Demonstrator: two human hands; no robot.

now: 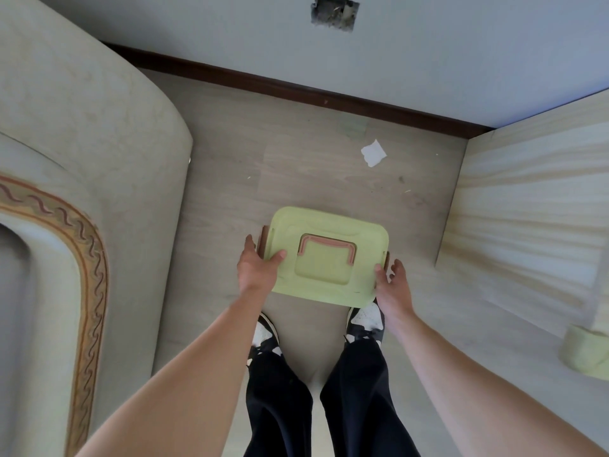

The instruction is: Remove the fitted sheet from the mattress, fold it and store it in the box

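A: Pale wood-look floor [230,166], dark skirting board along a grey wall, a cream mattress with an orange wavy border [89,133] on one side and a light wooden panel [527,206] on the other. What's in the grip?

B: A pale green plastic box with a rounded lid and a pink fold-down handle [328,255]. The left hand [257,267] clasps its left edge, thumb lying on the lid and fingers going round the side. The right hand [393,285] clasps the near right corner, thumb on the lid rim, fingers curling past the edge.

A: So the box sits between the two grips?

B: Yes, spanning from one to the other, just ahead of the black-and-white trainers [365,321]. Whether it rests on the floor or is already lifted, I cannot tell.

A: And the sheet?

B: I see no fitted sheet. A pale green folded thing [590,354] lies well off to the right of the right grip, at the frame's edge; too cut off to name.

A: What might go wrong?

B: My guess: the thumbs only press on the lid, so if it isn't latched it may pop off or the box may slip and tilt. Also, the scrap of white paper [373,152] beyond the box could skid underfoot.
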